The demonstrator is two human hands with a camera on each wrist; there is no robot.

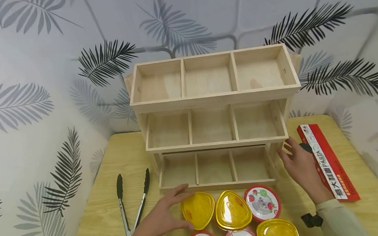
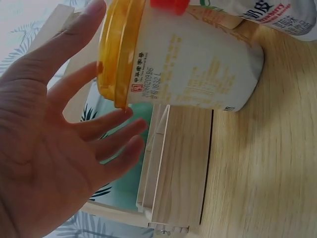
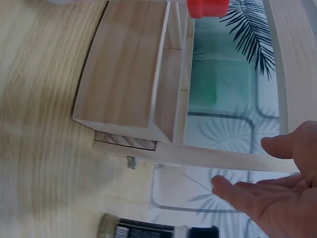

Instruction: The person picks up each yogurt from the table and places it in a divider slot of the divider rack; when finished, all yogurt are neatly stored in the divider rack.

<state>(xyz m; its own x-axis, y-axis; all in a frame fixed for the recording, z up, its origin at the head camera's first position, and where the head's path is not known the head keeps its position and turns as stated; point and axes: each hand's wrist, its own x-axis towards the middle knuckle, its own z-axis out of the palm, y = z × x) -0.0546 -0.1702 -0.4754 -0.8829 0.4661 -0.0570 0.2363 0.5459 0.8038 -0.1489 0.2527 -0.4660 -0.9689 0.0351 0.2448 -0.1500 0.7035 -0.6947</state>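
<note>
My left hand (image 1: 163,216), fingers spread, is beside a cup with a yellow lid (image 1: 197,210). In the left wrist view the thumb and fingertips of that hand (image 2: 74,134) stand at the lid's rim, and the white cup (image 2: 193,64) is upright on the table. The right hand (image 1: 300,166) is at the right side of a wooden three-tier rack (image 1: 215,143), near the end of its middle tray. Its thumb and fingers are apart, with nothing between them in the right wrist view, close to the rack's side post (image 3: 218,157).
Beside the left cup are another yellow-lidded cup (image 1: 233,210), a red-rimmed cup (image 1: 262,202) and several more in front. Tongs (image 1: 134,208) lie left of the rack. A red pasta box (image 1: 328,161) lies at right; a dark-lidded jar (image 3: 148,229) stands near the right hand.
</note>
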